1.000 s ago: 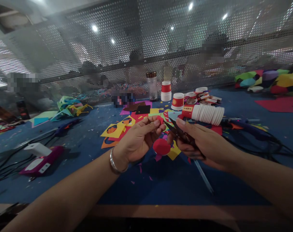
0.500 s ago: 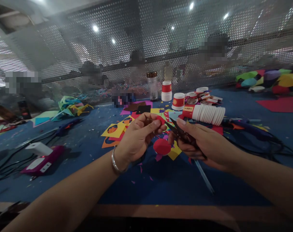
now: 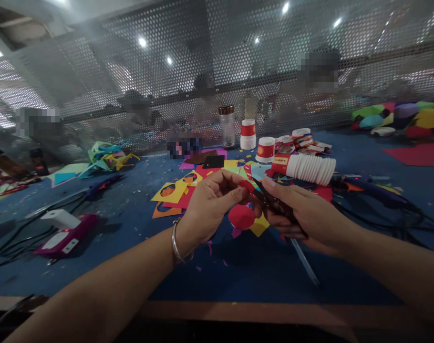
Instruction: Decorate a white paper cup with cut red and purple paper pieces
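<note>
Between thumb and fingers, my left hand (image 3: 217, 202) pinches a small piece of red paper (image 3: 248, 186), mostly covered by the fingers. My right hand (image 3: 292, 205) is wrapped round dark scissors (image 3: 270, 197), whose blades point left and meet the paper's edge. Just below the hands a round red paper disc (image 3: 242, 216) lies over yellow and purple scraps. Yellow sheets with round holes (image 3: 171, 191) lie left of my left hand. Beside my right hand, a stack of paper cups (image 3: 304, 169) rests on its side.
Glue guns (image 3: 104, 186) with cables lie on both sides. A purple power strip (image 3: 68, 240) with a white plug is at left. Behind stand a glass jar (image 3: 227, 128) and upright paper cups (image 3: 248, 133). A clear glue stick (image 3: 304, 262) lies near the front edge.
My left hand has moved slightly right, bringing the red paper to the scissors. The blades, open before, now look closer together at the paper.
</note>
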`<state>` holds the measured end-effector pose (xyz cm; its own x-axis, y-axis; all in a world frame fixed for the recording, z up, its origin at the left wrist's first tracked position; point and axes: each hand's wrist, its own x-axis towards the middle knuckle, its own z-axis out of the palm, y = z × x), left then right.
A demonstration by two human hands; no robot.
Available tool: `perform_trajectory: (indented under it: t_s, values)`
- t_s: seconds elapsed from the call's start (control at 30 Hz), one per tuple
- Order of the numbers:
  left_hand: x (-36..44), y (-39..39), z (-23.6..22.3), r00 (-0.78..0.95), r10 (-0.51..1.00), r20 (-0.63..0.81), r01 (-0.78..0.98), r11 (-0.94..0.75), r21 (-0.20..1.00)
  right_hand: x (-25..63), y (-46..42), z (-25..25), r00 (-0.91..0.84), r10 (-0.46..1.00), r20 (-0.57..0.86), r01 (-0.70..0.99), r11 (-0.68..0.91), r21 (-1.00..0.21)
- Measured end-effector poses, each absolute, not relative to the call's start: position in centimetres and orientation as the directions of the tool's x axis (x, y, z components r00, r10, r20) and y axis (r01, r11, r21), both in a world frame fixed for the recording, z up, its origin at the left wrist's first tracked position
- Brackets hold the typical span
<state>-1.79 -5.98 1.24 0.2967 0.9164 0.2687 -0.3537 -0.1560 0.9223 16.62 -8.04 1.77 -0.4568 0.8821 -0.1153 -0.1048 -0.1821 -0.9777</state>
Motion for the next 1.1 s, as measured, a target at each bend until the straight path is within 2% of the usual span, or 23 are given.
perform_trajectory:
  t_s: [0.57, 1.1]
  values:
    - [-1.75, -6.46, 1.27, 0.232, 0.878, 0.419, -0.327, -0.336, 0.883, 16.73, -8.37, 2.13, -0.451, 0.872, -0.192, -0.074, -0.251, -0.965]
    - [-2.26, -6.48, 1.70, 0.288, 0.867, 0.407, -0.177, -0.370, 0.912, 16.50, -8.36, 1.99, -0.447, 0.873, -0.197, -0.029, -0.234, -0.972]
